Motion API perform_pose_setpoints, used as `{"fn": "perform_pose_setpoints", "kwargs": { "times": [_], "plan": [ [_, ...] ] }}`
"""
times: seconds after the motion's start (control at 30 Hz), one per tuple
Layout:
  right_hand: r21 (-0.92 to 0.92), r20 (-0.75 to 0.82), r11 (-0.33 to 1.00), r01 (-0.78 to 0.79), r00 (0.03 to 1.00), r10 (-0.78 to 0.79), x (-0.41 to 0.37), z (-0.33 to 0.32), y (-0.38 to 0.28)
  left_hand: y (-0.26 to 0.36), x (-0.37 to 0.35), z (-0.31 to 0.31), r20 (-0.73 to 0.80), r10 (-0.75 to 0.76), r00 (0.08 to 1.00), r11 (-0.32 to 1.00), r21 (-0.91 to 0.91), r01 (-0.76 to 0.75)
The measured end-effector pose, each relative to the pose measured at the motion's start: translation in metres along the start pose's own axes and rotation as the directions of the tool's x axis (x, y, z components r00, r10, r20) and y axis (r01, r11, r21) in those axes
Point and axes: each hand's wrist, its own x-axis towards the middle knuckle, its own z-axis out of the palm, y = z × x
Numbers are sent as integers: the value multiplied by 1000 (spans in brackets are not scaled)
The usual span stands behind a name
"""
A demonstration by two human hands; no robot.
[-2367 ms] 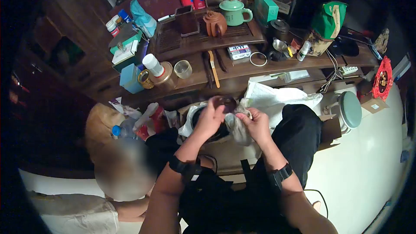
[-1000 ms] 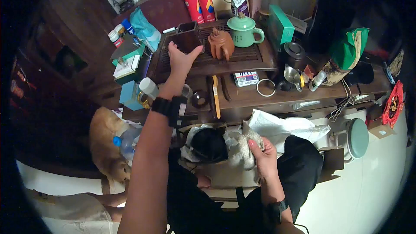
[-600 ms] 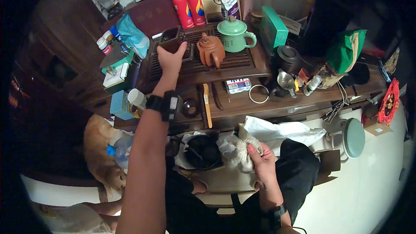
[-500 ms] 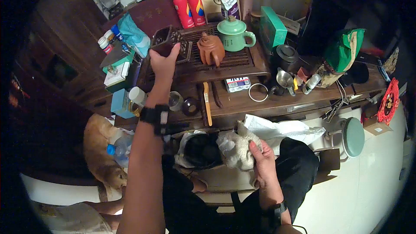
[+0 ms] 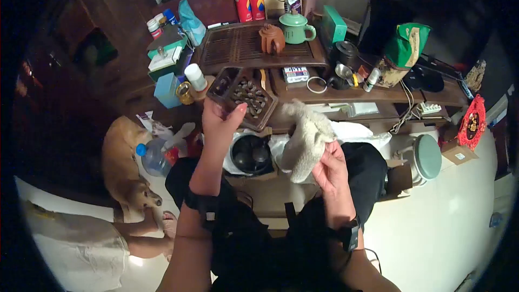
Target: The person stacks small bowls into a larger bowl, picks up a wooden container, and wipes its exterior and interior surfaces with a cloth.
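Note:
My left hand (image 5: 223, 121) grips a dark brown wooden holder (image 5: 250, 100) with a patterned, openwork face, held tilted above the front edge of the wooden cabinet. To its right, my right hand (image 5: 331, 168) pinches a cream-coloured cloth (image 5: 308, 139), which hangs bunched from the fingers. Behind both hands lies a slatted tea tray (image 5: 232, 44), bearing a brown clay teapot (image 5: 272, 39) and a green lidded mug (image 5: 295, 28). Below the holder, a bin (image 5: 250, 153) with a white liner contains dark round things.
A dog (image 5: 121, 146) and a water bottle (image 5: 155, 157) are at the left, near another person's leg (image 5: 146, 244). A white cup (image 5: 195, 77) stands left of the holder. At the right are a metal pitcher (image 5: 344, 72), a green bag (image 5: 408, 46) and a round stool (image 5: 427, 157).
My left hand has brought the wooden holder from the tea tray down toward me. The cloth has been raised a little in my right hand. The view has shifted.

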Motion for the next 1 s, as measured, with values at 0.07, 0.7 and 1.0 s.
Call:
{"fn": "perform_pose_setpoints", "kwargs": {
  "times": [0.07, 0.7, 1.0],
  "plan": [
    [-93, 2, 993, 76, 997, -76, -10, 18, 9, 10, -24, 7, -19, -3, 1000, 997, -73, 2],
    [-924, -67, 365, 114, 891, -450, -20, 94, 52, 102, -144, 32, -3, 235, 972, 970, 59, -235],
    [-859, -7, 445, 254, 863, -505, -61, 104, 93, 84, -134, 39, -221, 264, 939, 953, -89, -289]
  ]
}}
